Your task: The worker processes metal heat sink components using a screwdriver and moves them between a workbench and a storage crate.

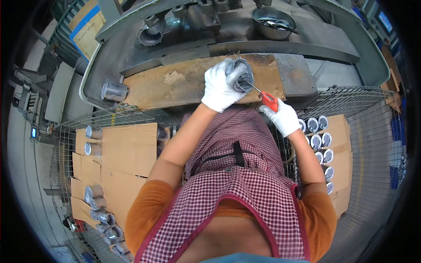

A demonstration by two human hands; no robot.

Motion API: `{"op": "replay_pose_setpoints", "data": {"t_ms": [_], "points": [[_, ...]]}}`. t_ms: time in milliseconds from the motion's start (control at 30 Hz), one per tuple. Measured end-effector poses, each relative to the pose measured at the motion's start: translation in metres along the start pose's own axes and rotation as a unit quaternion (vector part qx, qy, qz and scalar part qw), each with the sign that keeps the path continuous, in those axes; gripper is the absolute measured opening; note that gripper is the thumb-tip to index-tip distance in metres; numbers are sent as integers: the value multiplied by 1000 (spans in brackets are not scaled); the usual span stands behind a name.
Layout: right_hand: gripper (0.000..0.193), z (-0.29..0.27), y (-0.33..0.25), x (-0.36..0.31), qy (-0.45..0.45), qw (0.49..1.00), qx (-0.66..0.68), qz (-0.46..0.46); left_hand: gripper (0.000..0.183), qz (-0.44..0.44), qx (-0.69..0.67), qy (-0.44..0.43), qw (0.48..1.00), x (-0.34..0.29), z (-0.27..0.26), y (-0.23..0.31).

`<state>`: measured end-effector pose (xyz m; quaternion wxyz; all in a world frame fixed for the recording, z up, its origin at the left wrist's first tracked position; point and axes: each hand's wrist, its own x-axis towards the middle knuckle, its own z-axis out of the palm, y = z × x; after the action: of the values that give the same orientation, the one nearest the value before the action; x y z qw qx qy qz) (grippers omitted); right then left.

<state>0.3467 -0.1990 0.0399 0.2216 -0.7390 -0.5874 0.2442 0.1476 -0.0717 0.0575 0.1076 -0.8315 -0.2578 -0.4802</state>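
Note:
My left hand (pixel 218 87), in a white glove, grips a grey ribbed metal cylinder (pixel 250 70) over the wooden board (pixel 175 82). The cylinder is tilted, its open end facing right and toward me. In my right hand (pixel 283 119), also gloved in white, is a screwdriver (pixel 268 101) with a red handle. Its thin shaft points up and left, and the tip reaches into the cylinder's opening, where I cannot make it out. The fingers of my left hand partly cover the cylinder's near side.
Another metal cylinder (pixel 115 90) lies at the board's left end. A metal bowl (pixel 274 24) with tools stands at the back, near a cylinder (pixel 150 36). On cardboard, several cylinders (pixel 113 234) lie at the left and several stand in rows (pixel 326 139) at the right. Wire baskets (pixel 346 98) flank me.

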Motion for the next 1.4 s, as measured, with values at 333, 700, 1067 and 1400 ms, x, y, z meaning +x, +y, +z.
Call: {"op": "replay_pose_setpoints", "data": {"t_ms": [333,700,1067,1400], "points": [[62,-4,-12,-7,-31,999,-7,-9,68,-1,-27,-14,1000,-7,-7,-1],[68,12,-20,-5,-51,997,10,-62,75,6,-26,43,999,-24,-5,-11],[57,-30,-50,-2,-13,988,-131,-75,74,-13,-66,45,997,-14,-10,-9],[47,-88,19,-5,-65,985,158,4,51,36,21,-41,998,0,-16,13]]}}
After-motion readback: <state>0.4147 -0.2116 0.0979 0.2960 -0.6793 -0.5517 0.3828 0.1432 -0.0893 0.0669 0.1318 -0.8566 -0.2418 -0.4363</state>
